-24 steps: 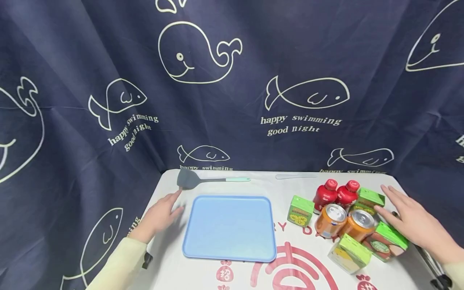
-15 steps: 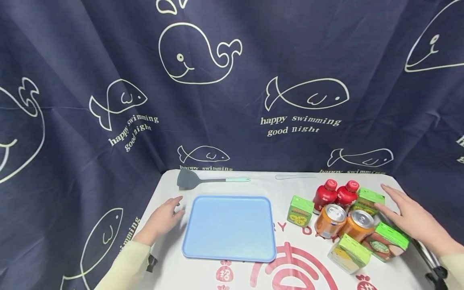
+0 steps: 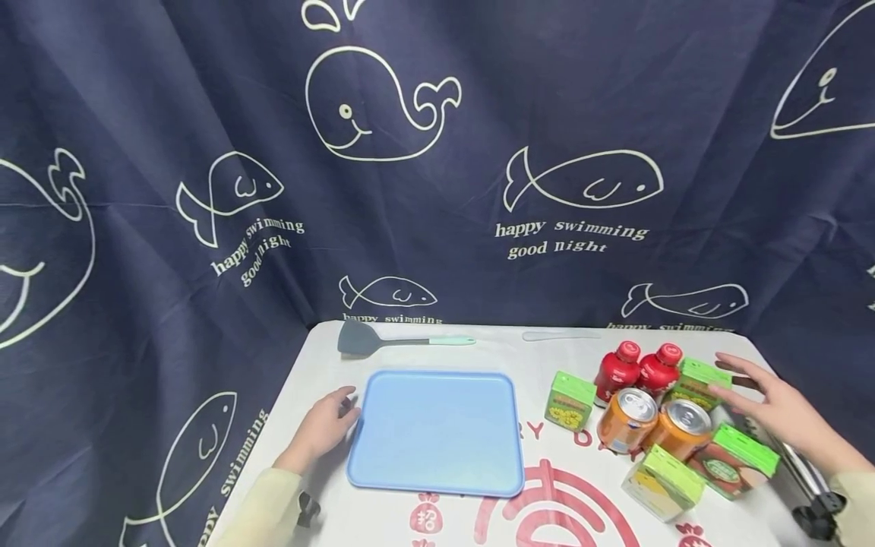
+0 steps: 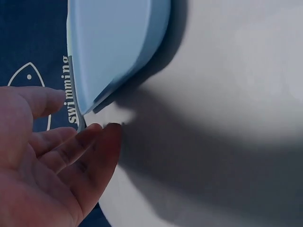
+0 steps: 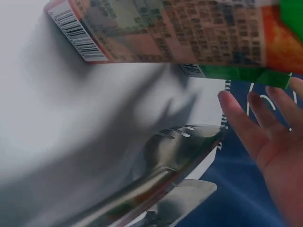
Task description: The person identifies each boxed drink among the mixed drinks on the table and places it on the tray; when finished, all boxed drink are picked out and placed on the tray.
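**Left grip [image 3: 321, 428] by the blue tray [image 3: 435, 437], right grip [image 3: 786, 410] by the green carton [image 3: 697, 377]**

Nearest on the white tabletop [image 3: 506, 357], a yellow-green carton [image 3: 663, 485] sits at an angle, a brown-fronted carton [image 3: 733, 465] just right of it. Farther right lie metal tongs [image 5: 182, 146]. The tray lies flat on the other side; just beside its left rim is the left grip, fingers loosely bent, thumb apart, nothing held. Whether it touches the rim cannot be told. Two orange cans [image 3: 627, 423] stand mid-cluster, a small carton [image 3: 570, 403] to their left. The right grip, fingers spread and holding nothing, is at the right side of the green carton; contact is unclear. Two red bottles [image 3: 617, 377] stand behind the cans. At the far edge lie a grey spatula [image 3: 358, 339] and a pale flat utensil [image 3: 560, 336], before a dark blue curtain [image 3: 472, 243].
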`<state>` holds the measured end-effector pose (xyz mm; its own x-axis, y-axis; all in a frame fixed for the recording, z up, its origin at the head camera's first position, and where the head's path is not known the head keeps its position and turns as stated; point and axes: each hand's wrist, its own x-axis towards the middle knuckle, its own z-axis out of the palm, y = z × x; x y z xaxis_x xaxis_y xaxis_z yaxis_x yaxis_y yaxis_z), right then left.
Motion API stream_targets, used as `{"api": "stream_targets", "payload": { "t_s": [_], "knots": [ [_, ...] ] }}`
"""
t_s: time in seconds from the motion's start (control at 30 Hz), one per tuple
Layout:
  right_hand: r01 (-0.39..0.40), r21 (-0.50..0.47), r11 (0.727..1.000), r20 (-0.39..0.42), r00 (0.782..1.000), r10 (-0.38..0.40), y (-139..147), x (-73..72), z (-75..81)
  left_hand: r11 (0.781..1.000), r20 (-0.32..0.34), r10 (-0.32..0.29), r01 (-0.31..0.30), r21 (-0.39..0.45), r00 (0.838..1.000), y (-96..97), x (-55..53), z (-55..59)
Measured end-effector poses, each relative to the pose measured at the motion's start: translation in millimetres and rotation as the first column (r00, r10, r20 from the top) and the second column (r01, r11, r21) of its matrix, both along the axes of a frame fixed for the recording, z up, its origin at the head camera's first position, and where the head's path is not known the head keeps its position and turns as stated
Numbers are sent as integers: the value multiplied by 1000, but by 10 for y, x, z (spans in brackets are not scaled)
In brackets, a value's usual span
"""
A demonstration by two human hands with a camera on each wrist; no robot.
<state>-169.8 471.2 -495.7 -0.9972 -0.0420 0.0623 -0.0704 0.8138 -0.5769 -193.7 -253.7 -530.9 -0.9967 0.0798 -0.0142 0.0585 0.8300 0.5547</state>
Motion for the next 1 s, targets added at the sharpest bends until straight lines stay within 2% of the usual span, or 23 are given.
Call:
{"api": "stream_targets", "payload": {
  "t_s": [0.17,0.23,0.37,0.47,0.57,0.8,1.0],
  "knots": [
    [-2,-99,995,27,1000,5,15,-5,-91,997,3,35,-36,62,999,50,32,-98],
    [-7,-157,988,25,1000,11,19,-4,-126,994,14,44,-45,104,999,70,42,-138],
    [-8,-211,977,11,1000,11,22,-1,-172,987,3,57,-57,148,998,115,56,-188],
    [-10,-239,971,5,1000,11,18,-3,-193,988,-13,67,-65,142,998,141,70,-215],
    [-2,-273,962,1,1000,3,20,1,-211,987,1,79,-78,139,997,157,90,-246],
    [15,-331,944,7,1000,-13,39,2,-242,985,19,65,-67,159,998,133,114,-305],
    [19,-408,913,23,1000,-10,71,-9,-283,981,23,51,-54,185,998,78,114,-356]
  ]
}}
